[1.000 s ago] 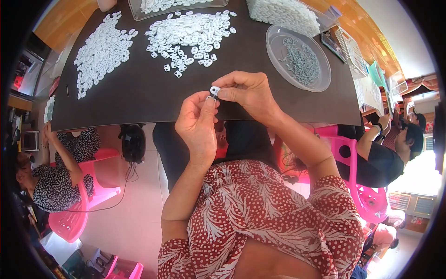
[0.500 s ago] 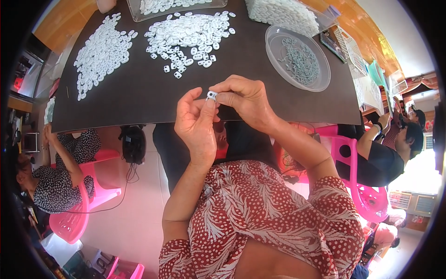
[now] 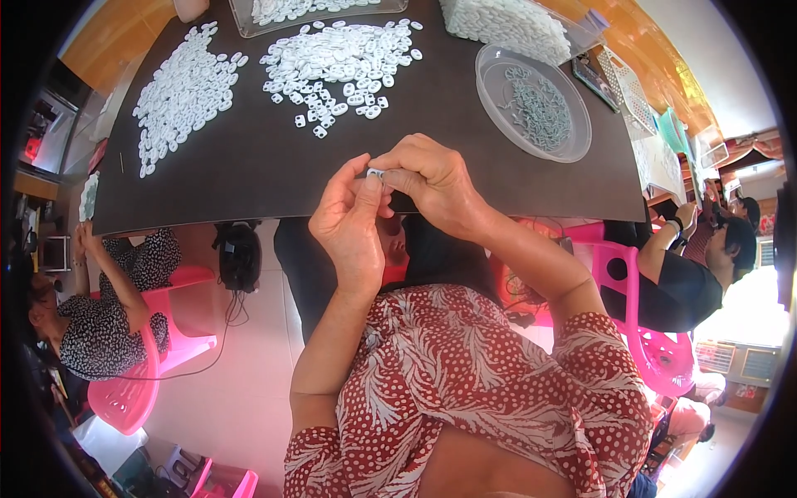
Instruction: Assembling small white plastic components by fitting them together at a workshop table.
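Observation:
Just above the near edge of the dark table, my two hands meet around a small white plastic piece (image 3: pixel 375 173), mostly covered by my fingers. My left hand (image 3: pixel 353 228) pinches it between thumb and fingertips from the left. From the right, my right hand (image 3: pixel 432 176) closes its thumb and forefinger on the same piece. Beyond my hands lies a heap of similar white pieces (image 3: pixel 340 54), oval with holes, with several squarish ones (image 3: pixel 320 131) at its near side. A second pile of white oval pieces (image 3: pixel 178 91) spreads out to the left.
A round clear tray (image 3: pixel 581 137) of small grey-green parts stands at the right. Clear bins of white pieces (image 3: pixel 506 33) line the back. A phone-like dark object (image 3: pixel 596 81) lies by a white basket (image 3: pixel 627 91). Other people sit at left and right on pink chairs (image 3: pixel 635 290).
My fingers have closed further over the white piece, so less of it shows. Both hands have shifted slightly left. The piles and tray stay as they were.

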Demonstrator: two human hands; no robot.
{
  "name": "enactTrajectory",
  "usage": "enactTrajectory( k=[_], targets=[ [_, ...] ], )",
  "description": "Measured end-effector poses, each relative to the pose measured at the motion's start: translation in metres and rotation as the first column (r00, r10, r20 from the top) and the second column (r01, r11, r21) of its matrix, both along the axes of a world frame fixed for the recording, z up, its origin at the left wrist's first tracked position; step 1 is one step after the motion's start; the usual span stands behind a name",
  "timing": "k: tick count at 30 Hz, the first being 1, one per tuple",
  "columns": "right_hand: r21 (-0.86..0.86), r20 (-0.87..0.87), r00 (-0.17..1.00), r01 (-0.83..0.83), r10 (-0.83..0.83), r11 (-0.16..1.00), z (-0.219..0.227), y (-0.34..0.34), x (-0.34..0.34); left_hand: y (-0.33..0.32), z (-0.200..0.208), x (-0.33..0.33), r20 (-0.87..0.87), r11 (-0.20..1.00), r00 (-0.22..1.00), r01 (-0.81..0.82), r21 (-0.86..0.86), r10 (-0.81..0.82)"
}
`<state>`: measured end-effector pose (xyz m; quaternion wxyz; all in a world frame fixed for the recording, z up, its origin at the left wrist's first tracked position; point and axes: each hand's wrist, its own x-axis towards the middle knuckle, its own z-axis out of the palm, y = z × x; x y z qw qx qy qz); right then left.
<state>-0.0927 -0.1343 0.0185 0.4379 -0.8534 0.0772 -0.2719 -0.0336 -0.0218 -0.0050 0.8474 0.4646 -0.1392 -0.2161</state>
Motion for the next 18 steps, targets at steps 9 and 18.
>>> enactTrajectory(
  k=[9, 18],
  targets=[
    [-0.252, 0.161, 0.987, 0.062, -0.021, 0.966, 0.0, 0.01, 0.002, 0.002, 0.007, 0.005, -0.135, 1.0, 0.991, 0.011, -0.011, -0.012],
    [-0.136, 0.128, 0.988, 0.098, -0.081, 0.986, -0.002, 0.017, -0.001, 0.004, 0.011, 0.003, -0.177, 1.0, 0.984, -0.002, -0.023, -0.002]
  ],
)
